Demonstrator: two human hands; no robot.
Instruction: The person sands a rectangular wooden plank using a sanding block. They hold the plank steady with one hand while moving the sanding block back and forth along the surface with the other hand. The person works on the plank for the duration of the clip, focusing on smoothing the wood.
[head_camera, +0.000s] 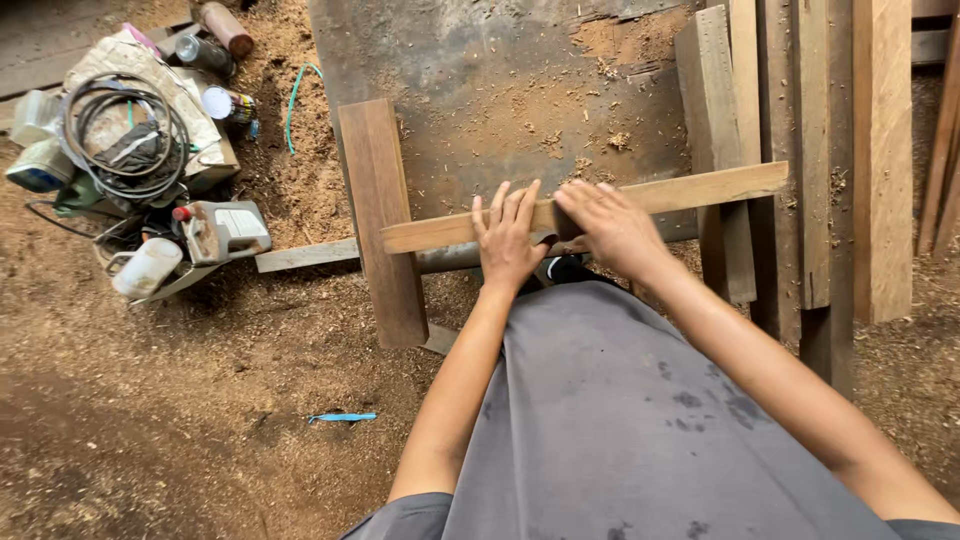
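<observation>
Sawdust (150, 400) covers the ground we look down on, and a dark sheet (500, 90) lies ahead of us, strewn with shavings. Planks (880, 150) lie side by side at the right edge. A brown board (382, 220) lies lengthwise left of centre, and a thicker beam (712, 130) lies to the right of it. Across both, resting on their tops, a pale batten (700, 188) runs from lower left to upper right, slightly tilted.

We press on the batten near its middle. Our left hand (508, 235) lies flat with fingers spread and pointing forward, palm down on the wood, not closed around it. Our right hand (612, 225) sits just beside it, touching it, fingers curled over the batten's near edge; whether they wrap underneath we cannot tell. Our grey garment (600, 420) fills the lower frame.

At upper left sits a heap of gear: a coiled cable (125, 135), a white jug (145, 268), a grey tool (225, 230), cans (225, 28). A small blue strip (342, 417) lies on the sawdust, well apart from the hands.
</observation>
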